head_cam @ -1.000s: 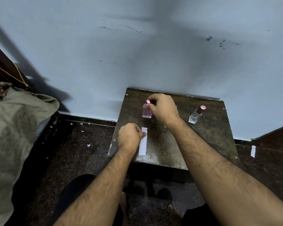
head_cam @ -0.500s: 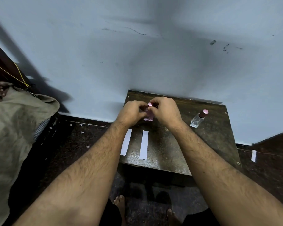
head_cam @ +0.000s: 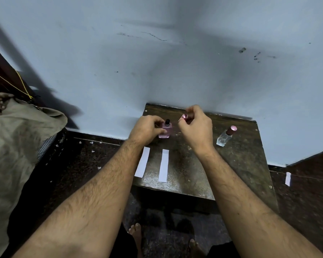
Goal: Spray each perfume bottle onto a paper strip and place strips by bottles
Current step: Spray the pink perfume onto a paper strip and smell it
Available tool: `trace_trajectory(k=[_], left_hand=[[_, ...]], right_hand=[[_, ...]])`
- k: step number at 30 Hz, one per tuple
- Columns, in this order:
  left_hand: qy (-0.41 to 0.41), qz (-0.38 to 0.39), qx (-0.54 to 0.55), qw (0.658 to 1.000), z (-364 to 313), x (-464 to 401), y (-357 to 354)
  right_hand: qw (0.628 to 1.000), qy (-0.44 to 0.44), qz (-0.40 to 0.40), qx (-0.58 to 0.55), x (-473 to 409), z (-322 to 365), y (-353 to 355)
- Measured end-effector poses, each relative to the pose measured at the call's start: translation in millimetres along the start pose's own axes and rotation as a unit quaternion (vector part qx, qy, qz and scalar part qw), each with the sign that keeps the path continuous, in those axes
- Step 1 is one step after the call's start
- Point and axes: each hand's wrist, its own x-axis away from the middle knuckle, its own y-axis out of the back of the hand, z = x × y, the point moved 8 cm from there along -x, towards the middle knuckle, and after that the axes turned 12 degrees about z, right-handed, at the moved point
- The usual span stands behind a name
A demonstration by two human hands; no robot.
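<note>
Olive cloth (head_cam: pixel 17 146) beside blue wall (head_cam: pixel 157 71).

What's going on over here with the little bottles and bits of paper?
A person is testing perfumes at a small dark table. The left hand holds the pink bottle upright on the table, while the right hand pinches its pink cap, lifted clear so the black sprayer is bare. Two white paper strips lie flat in front, unsprayed as far as shows. A clear bottle stands capped to the right.
</note>
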Motion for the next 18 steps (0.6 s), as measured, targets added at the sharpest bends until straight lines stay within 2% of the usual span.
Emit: trace_trajectory(k=[8,18], left_hand=[[0.010,-0.015,0.027,0.999,8.8,6.9,3.3],[0.022,-0.018,0.067,0.997,14.1,8.1,1.8]], right_hand=[[0.981,-0.052,0.123,0.138,24.1,-27.1,-53.7],[0.981,-0.060,0.119,0.144,15.4,-38.1,-61.2]])
